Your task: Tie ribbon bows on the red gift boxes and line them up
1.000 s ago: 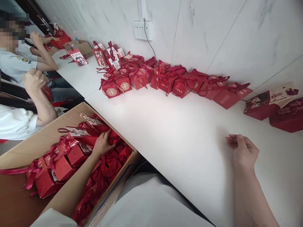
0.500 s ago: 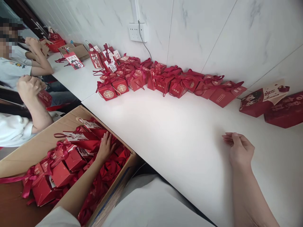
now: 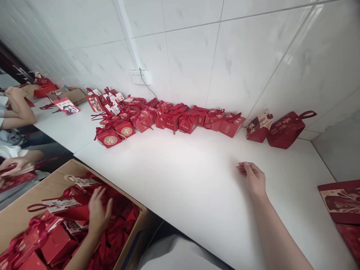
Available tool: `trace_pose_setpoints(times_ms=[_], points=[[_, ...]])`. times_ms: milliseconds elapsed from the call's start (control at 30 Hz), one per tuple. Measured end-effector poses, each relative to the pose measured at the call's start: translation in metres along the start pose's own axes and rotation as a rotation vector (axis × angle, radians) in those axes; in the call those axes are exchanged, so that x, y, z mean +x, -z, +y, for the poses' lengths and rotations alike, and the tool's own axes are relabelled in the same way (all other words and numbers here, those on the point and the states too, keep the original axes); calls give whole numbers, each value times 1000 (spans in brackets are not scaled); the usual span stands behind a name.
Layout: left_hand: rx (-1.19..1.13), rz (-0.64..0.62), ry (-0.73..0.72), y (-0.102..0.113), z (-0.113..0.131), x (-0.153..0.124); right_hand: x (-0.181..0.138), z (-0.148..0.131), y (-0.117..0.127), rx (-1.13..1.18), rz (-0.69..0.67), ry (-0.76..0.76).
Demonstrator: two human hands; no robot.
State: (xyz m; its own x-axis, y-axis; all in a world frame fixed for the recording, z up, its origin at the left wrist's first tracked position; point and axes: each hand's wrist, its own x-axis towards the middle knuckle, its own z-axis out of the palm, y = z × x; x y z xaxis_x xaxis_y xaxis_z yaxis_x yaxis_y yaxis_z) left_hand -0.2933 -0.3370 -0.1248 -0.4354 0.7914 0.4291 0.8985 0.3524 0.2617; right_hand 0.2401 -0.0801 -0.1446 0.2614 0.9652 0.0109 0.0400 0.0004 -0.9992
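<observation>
My left hand (image 3: pixel 99 212) is open over the large cardboard box (image 3: pixel 63 175), thumb apart from the fingers, with nothing in its grip. Beneath and around it lie red gift boxes (image 3: pixel 59 242) with ribbons, and beside it a red gift bag (image 3: pixel 74 208) with a white printed panel. Whether the hand touches any of them I cannot tell. Over the white table (image 3: pixel 180 176), my right hand (image 3: pixel 253 178) has its fingers loosely curled together against the thumb. Nothing shows between them.
Along the tiled wall stands a row of ribboned red boxes (image 3: pixel 188 122), then a printed box (image 3: pixel 258 127) and a larger red bag (image 3: pixel 285 131). Flat red packaging (image 3: pixel 340 202) lies at the right edge. At far left, another person's hands (image 3: pixel 17 167) hold something red.
The view has swung to the right, bringing the flat red packaging into sight. My left hand has spread its thumb away from the fingers. My right hand keeps nearly the same pose.
</observation>
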Motion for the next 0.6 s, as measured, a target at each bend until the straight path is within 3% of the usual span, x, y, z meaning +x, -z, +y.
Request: trace_pose_setpoints(times_ms=[67,167,267,333,433,500,533,600], points=[[39,185,23,27,22,24,0,-1,-1,2,-10,-1],[42,467,-38,66,73,69,0,-3,-3,7,-16,4],[-41,601,-206,88,138,115,1,-6,-6,11,-15,9],[-123,593,-409,91,182,145,1,-7,-7,21,-13,11],[-127,405,-640,80,243,193,2,-9,-7,25,-13,7],[-173,272,-765,61,278,226,2,-9,-7,14,-21,2],[-209,216,-751,48,295,242,2,-10,-6,11,-28,0],[-271,104,-546,12,324,266,2,-10,-5,18,-37,-2]])
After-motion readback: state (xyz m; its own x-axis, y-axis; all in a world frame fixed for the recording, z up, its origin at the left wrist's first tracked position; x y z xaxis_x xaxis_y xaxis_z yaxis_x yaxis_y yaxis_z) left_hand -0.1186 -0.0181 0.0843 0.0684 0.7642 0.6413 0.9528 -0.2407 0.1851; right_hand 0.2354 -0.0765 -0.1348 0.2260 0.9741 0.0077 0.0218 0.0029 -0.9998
